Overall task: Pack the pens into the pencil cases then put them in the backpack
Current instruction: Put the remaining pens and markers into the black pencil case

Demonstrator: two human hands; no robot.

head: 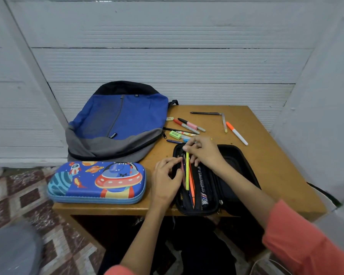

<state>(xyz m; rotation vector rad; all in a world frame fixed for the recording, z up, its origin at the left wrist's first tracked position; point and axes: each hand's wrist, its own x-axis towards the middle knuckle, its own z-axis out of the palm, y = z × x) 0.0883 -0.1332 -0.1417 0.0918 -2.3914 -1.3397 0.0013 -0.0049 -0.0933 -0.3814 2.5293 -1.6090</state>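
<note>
A black pencil case [232, 165] lies open at the table's front, with several pens under its inner straps. My right hand [204, 150] pinches the top end of a yellow pen [187, 175] that stands in the case's left half. My left hand [166, 180] grips the case's left edge, fingers on a pink pen there. A closed blue space-themed pencil case [96, 182] rests at the front left. The blue and grey backpack [117, 122] lies at the back left, closed. Loose pens [187, 126] and an orange marker [236, 133] lie behind the case.
The small wooden table [270, 155] stands against a white wall. Erasers, one green [175, 134], lie among the loose pens. Two more pens [223, 122] rest near the back edge. Patterned floor tiles show on the left, beyond the table's edge.
</note>
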